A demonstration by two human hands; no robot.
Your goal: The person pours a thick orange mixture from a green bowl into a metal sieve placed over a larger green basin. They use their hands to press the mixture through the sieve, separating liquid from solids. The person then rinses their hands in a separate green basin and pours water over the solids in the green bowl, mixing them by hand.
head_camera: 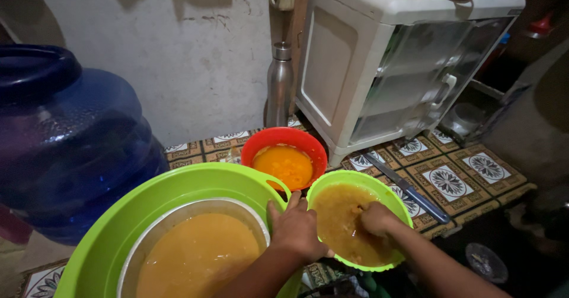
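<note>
partly hidden in brown mash, the right hand (374, 218) has unclear fingers, while the left hand (298, 230) clasps the small green bowl (349, 180) rim.

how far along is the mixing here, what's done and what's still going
Looks done: the metal pot inside the big green basin is full of smooth orange-brown liquid, and the red bowl holds some too. In hand: the left hand steadies the small green bowl while the right hand works in its lumpier mix. Left: that bowl still looks unfinished.
</note>
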